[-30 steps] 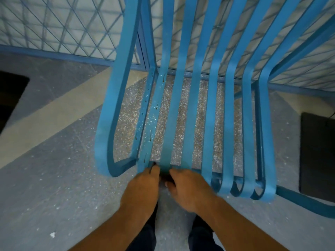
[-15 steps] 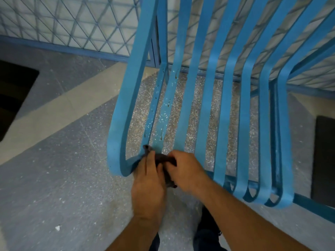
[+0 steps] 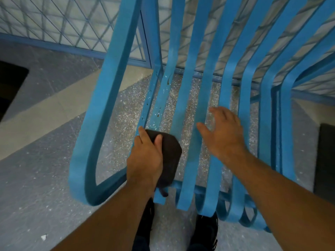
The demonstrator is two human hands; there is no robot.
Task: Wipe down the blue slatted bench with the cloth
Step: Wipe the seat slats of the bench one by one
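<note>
Soft and limp, the cloth (image 3: 171, 153) is gripped mid-fold by the left hand (image 3: 145, 160) against the bench (image 3: 107, 87), the right hand (image 3: 224, 136) spread open.

The cloth (image 3: 168, 156) lies on the leftmost seat slats of the bench (image 3: 116, 69), under the left hand (image 3: 145, 160). Right of its fingers (image 3: 143, 134), the right hand (image 3: 223, 136) sits over the middle slats, apparently touching them. The mesh panel (image 3: 54, 24) stands beyond the fingertips.
</note>
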